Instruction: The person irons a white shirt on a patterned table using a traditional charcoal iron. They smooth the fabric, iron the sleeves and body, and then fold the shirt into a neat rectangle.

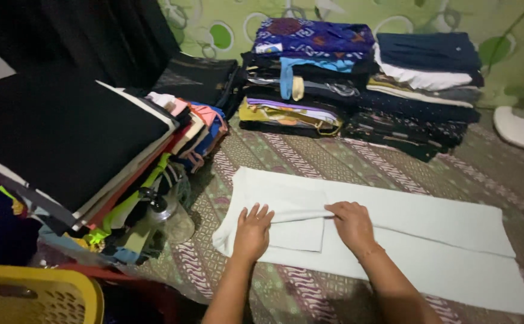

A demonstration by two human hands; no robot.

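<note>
On the patterned bedcover (334, 159), a white garment (406, 240) lies spread flat, its long part running off to the right, a folded flap at its left end. Left hand (253, 231): open, palm down, fingers spread, pressing the flap flat. Right hand (352, 225): fingers closed in a pinch on the fold's edge near the middle of the cloth. Judged thin, soft and light; it should drape and crease readily, with no stiffness or fragility apparent. Best taken at edges or fold lines, with one palm holding the layer beneath against sliding. Surroundings: stacked folded clothes (358, 78) at the far side, a leaning pile of folded clothes (93, 156) at left, a yellow basket (33, 297) at the lower left corner.
</note>
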